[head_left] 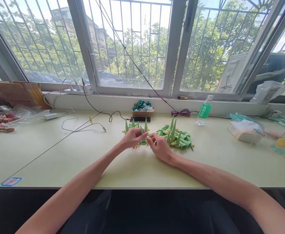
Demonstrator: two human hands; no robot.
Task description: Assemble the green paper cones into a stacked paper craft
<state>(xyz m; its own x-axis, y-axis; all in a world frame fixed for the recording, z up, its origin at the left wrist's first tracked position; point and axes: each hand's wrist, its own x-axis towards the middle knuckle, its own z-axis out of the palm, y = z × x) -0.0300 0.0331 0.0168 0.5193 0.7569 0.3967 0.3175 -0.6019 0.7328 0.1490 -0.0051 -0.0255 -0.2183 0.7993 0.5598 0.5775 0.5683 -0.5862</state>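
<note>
Over the middle of the table, my left hand point(133, 137) is closed round a small green cone-shaped piece point(143, 142) with a pointed tip and a wider base. My right hand point(161, 149) meets it from the right, thumb and fingertips pinched at the cone's side. A small yellowish bit seems to be between those fingers, too small to make out. Behind my left hand stand several green cones point(126, 126) with little yellow parts around them. To the right of my right hand lies a heap of similar green cones point(185, 140), some upright, most on their sides.
Behind the cones are a dark phone point(140, 119) and a small box point(142, 113) with green foil. A bottle point(204, 111), tissue pack point(246, 131) and cup point(282, 145) stand right. Cables point(84, 127) and bagged doll-like parts point(1, 123) lie left.
</note>
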